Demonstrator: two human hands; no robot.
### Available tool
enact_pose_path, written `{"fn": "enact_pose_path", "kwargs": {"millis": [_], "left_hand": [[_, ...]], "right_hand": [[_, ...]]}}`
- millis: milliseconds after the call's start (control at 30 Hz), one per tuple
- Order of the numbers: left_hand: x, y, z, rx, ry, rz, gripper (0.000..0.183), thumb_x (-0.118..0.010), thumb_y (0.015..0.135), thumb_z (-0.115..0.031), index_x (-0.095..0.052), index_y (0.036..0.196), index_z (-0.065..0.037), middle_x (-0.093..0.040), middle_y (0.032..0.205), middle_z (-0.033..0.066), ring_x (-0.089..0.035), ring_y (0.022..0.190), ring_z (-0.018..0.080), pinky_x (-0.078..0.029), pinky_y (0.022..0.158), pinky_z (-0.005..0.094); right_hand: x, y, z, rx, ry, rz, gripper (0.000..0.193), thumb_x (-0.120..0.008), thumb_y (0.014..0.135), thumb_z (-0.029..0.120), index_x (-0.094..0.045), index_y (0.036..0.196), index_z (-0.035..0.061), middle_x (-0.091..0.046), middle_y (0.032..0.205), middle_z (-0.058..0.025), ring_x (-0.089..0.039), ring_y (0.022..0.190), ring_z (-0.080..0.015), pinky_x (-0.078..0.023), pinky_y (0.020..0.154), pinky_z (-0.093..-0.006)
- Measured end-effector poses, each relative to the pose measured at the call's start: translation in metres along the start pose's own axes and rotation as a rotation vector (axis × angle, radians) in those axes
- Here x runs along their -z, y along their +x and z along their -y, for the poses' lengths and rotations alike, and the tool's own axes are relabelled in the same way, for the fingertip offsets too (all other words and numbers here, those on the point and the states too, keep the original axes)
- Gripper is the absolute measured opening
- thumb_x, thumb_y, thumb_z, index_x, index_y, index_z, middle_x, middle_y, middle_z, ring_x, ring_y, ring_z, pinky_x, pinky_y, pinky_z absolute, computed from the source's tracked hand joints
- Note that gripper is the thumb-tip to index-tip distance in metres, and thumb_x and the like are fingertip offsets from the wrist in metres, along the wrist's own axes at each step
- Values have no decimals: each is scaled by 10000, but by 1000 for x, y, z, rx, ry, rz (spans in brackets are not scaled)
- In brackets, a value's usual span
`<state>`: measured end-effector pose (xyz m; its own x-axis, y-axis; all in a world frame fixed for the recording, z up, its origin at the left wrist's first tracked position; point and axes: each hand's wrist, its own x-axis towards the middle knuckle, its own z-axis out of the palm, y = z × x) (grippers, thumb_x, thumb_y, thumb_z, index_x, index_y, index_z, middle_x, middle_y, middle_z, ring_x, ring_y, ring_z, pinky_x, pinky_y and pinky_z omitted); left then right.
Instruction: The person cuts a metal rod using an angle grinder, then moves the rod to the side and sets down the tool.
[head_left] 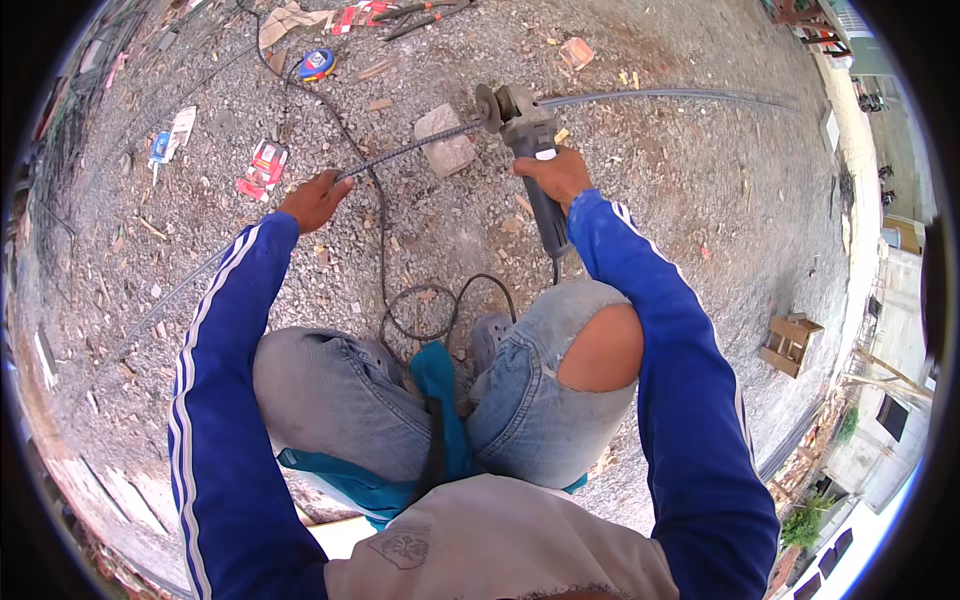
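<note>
My left hand [316, 202] is closed around a ribbed steel rebar [405, 154], which slants from the lower left up to the middle. In my right hand [562, 177] is the body of an angle grinder [528, 122], its head pointing away from me. The grinder's disc [488, 107] stands at the bar, right by a rough stone block [445, 141] under it; whether disc and bar touch I cannot tell. Beyond the grinder, long steel bars [660, 94] stretch to the right along the ground.
A black cable [383, 250] winds over the gravel and coils between my feet. Farther off lie a blue tape measure [317, 65], long-handled pliers or cutters [425, 18] and red packaging [263, 170]. A cardboard box [790, 343] sits at the right; wire and bars pile up far left.
</note>
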<state>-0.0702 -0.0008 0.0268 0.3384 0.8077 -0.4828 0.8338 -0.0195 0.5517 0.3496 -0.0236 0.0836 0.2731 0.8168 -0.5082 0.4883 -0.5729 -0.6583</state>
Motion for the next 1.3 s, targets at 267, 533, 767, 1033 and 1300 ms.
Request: {"fn": "enact_pose_path", "kwargs": {"millis": [267, 533, 767, 1033, 1300], "left_hand": [[-3, 14, 14, 29, -284, -5, 620, -394, 972, -543, -661, 1038, 14, -642, 802, 102, -594, 769, 191, -462, 731, 336], [5, 10, 5, 106, -272, 22, 621, -423, 955, -563, -669, 1007, 5, -636, 736, 105, -601, 720, 196, -464, 709, 337], [3, 10, 5, 108, -279, -2, 630, -449, 940, -570, -677, 975, 17, -631, 730, 110, -602, 691, 205, -467, 682, 339], [6, 6, -2, 144, -287, -1, 623, -450, 939, -573, -679, 965, 6, -625, 732, 105, -592, 690, 201, -461, 679, 344], [5, 7, -1, 151, -284, -12, 631, -458, 930, -583, -680, 958, 7, -609, 700, 104, -585, 671, 206, -456, 674, 345]], "right_hand": [[-4, 5, 2, -24, 27, 26, 431, -817, 597, 295, -712, 873, -19, -698, 811, -107, -646, 671, -209, -512, 622, -350], [-7, 7, 0, -20, 47, 8, 406, -821, 600, 260, -693, 831, -49, -681, 783, -119, -624, 644, -205, -496, 585, -349], [-8, 7, 1, -13, 76, 10, 399, -823, 594, 245, -693, 830, -50, -680, 785, -120, -622, 644, -205, -493, 578, -349], [-9, 9, 3, -32, 30, 20, 436, -826, 592, 248, -695, 878, -53, -689, 818, -116, -636, 684, -201, -507, 605, -337], [-9, 9, 5, -67, 11, 22, 426, -821, 605, 256, -698, 885, -40, -687, 818, -113, -637, 679, -205, -506, 608, -343]]}}
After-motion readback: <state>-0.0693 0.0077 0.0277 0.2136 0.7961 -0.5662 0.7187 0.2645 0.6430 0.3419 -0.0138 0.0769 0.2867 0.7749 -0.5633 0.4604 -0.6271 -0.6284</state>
